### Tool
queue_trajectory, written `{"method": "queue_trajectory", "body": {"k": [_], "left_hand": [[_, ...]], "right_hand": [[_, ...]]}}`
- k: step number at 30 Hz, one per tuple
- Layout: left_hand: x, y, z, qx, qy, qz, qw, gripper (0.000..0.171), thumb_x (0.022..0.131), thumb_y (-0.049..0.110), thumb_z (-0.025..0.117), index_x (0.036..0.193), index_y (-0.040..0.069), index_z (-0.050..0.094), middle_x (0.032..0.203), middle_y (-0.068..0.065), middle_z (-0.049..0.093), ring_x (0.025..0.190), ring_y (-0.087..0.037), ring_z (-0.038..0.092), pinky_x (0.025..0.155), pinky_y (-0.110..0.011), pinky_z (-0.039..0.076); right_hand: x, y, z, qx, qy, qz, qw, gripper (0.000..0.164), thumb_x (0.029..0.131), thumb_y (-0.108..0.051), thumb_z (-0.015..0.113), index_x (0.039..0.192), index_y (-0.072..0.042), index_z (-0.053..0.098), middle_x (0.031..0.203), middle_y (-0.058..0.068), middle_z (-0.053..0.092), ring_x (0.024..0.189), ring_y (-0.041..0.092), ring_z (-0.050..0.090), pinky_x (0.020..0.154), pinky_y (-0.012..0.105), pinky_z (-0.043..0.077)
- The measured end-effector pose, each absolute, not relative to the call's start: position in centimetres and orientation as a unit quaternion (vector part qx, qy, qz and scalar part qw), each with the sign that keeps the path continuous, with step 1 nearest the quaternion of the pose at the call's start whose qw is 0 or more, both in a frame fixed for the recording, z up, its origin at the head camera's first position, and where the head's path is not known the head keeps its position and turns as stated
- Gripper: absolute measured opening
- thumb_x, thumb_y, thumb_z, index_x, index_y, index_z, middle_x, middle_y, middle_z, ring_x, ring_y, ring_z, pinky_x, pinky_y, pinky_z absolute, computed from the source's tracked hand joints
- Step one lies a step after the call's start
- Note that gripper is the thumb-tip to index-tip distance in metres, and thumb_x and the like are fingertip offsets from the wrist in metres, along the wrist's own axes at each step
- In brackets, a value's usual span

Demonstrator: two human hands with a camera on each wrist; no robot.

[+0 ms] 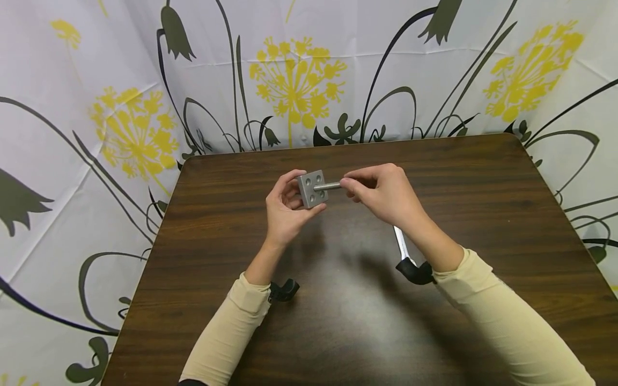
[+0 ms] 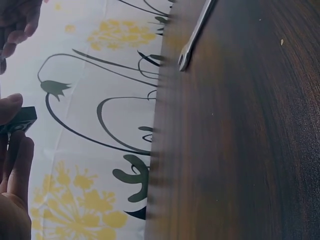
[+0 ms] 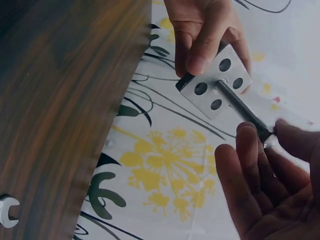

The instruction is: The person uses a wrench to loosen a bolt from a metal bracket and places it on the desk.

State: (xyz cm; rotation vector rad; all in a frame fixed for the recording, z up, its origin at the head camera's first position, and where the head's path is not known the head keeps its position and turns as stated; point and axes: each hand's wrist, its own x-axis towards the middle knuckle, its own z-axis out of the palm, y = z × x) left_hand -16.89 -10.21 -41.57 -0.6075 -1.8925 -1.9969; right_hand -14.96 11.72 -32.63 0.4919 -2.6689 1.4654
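Note:
Raised above the table, my left hand (image 1: 286, 206) grips a square grey metal plate (image 1: 309, 198) by its edges, thumb below and fingers above. The plate has a hole near each corner, and a threaded bolt (image 3: 242, 106) stands in its centre. My right hand (image 1: 386, 193) pinches the bolt's outer end between thumb and fingers; the right wrist view shows the bolt head at the fingertips. In the left wrist view, only part of the plate (image 2: 24, 120) shows between thumb and fingers at the left edge.
A silver wrench (image 1: 401, 244) lies on the dark wood table (image 1: 217, 214), partly hidden by my right forearm and its black wrist camera mount (image 1: 416, 272). A white curtain (image 1: 318, 69) with yellow and grey flowers hangs along the table's far edge and sides.

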Motion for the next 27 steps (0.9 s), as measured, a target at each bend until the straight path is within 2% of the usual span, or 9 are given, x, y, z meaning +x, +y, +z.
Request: {"method": "queue_trajectory", "body": {"k": [3, 8, 12, 22, 27], "left_hand": [[-16.89, -10.22, -41.65, -0.214, -0.661, -0.7, 0.163, 0.074, 0.061, -0.02, 0.083, 0.126, 0.001, 0.056, 0.108, -0.02, 0.065, 0.095, -0.028, 0.068, 0.074, -0.041, 0.059], [-16.99, -10.33, -41.58, -0.21, -0.659, -0.703, 0.163, 0.076, 0.06, -0.021, 0.083, 0.127, -0.002, 0.054, 0.108, -0.021, 0.065, 0.096, -0.029, 0.068, 0.074, -0.041, 0.059], [-17.04, -10.38, -41.48, -0.209, -0.656, -0.707, 0.162, 0.076, 0.06, -0.022, 0.083, 0.127, -0.004, 0.053, 0.108, -0.021, 0.065, 0.096, -0.029, 0.068, 0.074, -0.041, 0.059], [-17.09, -10.59, -41.15, -0.217, -0.654, -0.706, 0.161, 0.076, 0.06, -0.023, 0.082, 0.127, -0.007, 0.051, 0.111, -0.022, 0.065, 0.098, -0.03, 0.067, 0.075, -0.042, 0.058], [-16.92, -10.68, -40.87, -0.215, -0.651, -0.711, 0.156, 0.077, 0.058, -0.024, 0.082, 0.127, -0.003, 0.054, 0.113, -0.022, 0.065, 0.098, -0.03, 0.067, 0.076, -0.043, 0.058]], "right_hand": [[-14.93, 11.8, -32.62, 0.184, -0.871, 0.453, 0.041, 0.021, 0.089, -0.019, 0.075, 0.108, -0.009, 0.076, 0.09, -0.001, 0.073, 0.075, 0.012, 0.067, 0.064, 0.03, 0.055], [-14.78, 11.84, -32.84, 0.271, -0.868, 0.396, 0.127, 0.021, 0.082, -0.004, 0.078, 0.103, -0.008, 0.077, 0.093, -0.001, 0.071, 0.077, 0.011, 0.065, 0.069, 0.031, 0.055], [-14.7, 11.83, -32.98, 0.305, -0.861, 0.367, 0.175, 0.02, 0.08, -0.003, 0.08, 0.099, -0.009, 0.077, 0.092, -0.002, 0.071, 0.076, 0.011, 0.064, 0.067, 0.032, 0.052], [-14.76, 12.15, -33.01, 0.338, -0.848, 0.364, 0.185, 0.017, 0.08, -0.005, 0.081, 0.097, -0.006, 0.076, 0.09, 0.0, 0.072, 0.077, 0.011, 0.065, 0.066, 0.033, 0.054], [-14.79, 12.45, -33.17, 0.337, -0.841, 0.376, 0.192, 0.016, 0.079, -0.005, 0.082, 0.094, -0.007, 0.076, 0.087, 0.0, 0.072, 0.076, 0.01, 0.065, 0.066, 0.033, 0.054]]}}
